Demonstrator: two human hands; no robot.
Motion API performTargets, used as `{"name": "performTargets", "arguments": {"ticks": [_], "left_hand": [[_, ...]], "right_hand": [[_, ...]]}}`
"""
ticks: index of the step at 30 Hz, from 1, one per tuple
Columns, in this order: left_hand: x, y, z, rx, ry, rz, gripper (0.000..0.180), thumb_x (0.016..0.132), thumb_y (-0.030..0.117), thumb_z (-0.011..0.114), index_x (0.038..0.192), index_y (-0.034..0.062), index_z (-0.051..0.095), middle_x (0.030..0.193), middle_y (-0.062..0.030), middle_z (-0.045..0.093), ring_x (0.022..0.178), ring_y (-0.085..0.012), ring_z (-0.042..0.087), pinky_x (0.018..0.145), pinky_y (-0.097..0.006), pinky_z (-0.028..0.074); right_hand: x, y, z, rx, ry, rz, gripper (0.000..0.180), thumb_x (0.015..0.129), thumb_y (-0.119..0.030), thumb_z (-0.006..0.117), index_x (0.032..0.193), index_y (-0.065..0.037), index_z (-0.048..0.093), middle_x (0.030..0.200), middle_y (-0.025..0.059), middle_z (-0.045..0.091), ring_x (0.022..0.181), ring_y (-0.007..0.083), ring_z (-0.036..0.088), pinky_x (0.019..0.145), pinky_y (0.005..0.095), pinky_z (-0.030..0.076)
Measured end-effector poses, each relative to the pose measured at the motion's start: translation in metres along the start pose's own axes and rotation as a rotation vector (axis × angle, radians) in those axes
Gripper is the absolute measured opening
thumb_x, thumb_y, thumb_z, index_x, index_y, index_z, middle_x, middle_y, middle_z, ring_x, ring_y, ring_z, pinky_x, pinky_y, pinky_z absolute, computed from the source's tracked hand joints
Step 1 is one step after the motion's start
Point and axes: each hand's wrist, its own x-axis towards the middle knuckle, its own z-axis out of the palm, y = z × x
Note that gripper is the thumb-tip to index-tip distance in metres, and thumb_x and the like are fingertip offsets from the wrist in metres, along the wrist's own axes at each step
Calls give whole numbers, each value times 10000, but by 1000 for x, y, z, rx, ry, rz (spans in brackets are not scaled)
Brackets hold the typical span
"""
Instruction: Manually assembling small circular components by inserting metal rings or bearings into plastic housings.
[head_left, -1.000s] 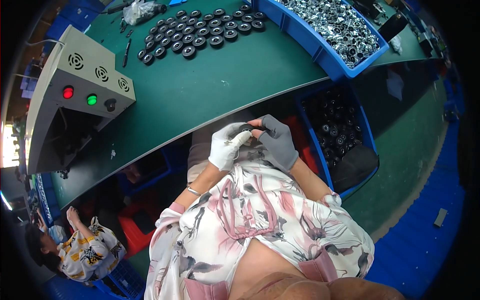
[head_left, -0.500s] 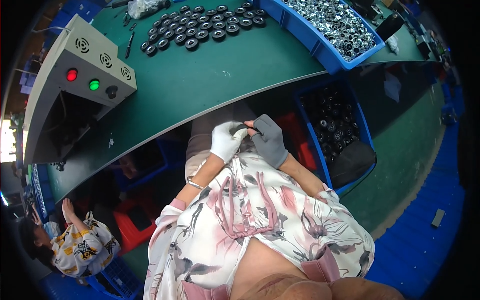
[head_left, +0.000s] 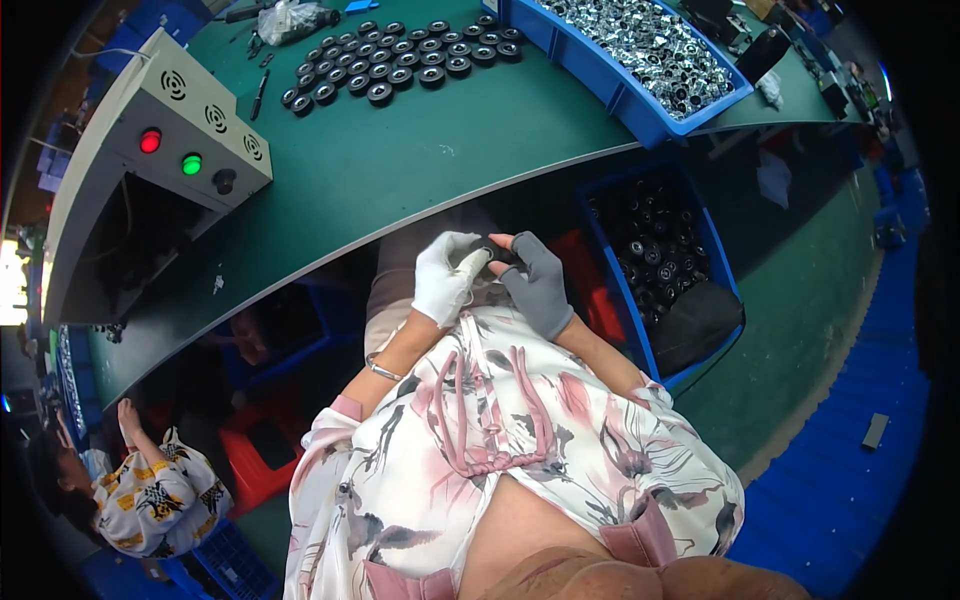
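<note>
In front of my lap, a small black wheel point(head_left: 491, 250) sits between my two hands, its outline partly covered by fingers. My left hand point(head_left: 442, 278), in a white glove, curls its thumb and fingers around one side. From the other side my right hand point(head_left: 538, 288), in a grey glove with bare fingertips, pinches it. On the green table point(head_left: 450, 150) beyond, similar black wheels point(head_left: 400, 76) with metal centres lie flat in rows. To my right, a blue crate point(head_left: 650, 345) below table height holds many more dark wheels point(head_left: 665, 250) and a black cloth-like bundle.
A blue bin point(head_left: 590, 82) of shiny metal parts point(head_left: 660, 60) stands at the table's far right. At left is a beige machine point(head_left: 150, 190) with red and green lights. A pen point(head_left: 260, 94) lies near the wheels. Another person point(head_left: 160, 490) sits at lower left, by a red stool point(head_left: 255, 450).
My fingers have parted slightly around the wheel, and more of it shows. My left hand has shifted a little left. The whole view has moved slightly.
</note>
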Motion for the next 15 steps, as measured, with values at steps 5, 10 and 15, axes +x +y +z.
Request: {"name": "performTargets", "arguments": {"ticks": [5,10,15], "left_hand": [[5,-10,-2,-56,-33,-62,225,929,23,690,1145,-34,656,989,-86,711,813,-123,670,764,-252,552],[7,-12,-1,95,-63,158,252,932,-6,669,1182,-38,646,1047,-94,711,900,-131,683,823,-251,558],[7,-15,1,85,-38,113,266,938,5,668,1198,-46,641,1096,-98,699,933,-132,674,844,-255,551]], "right_hand": [[-1,8,1,-303,33,-262,398,803,64,736,1187,28,639,951,118,627,839,205,648,755,295,515],[8,4,-5,110,-47,188,222,901,-22,693,1113,10,636,942,83,658,830,140,633,733,277,508],[9,9,-6,105,-19,195,172,949,-61,654,1107,6,646,953,39,664,838,88,597,739,253,494]]}}
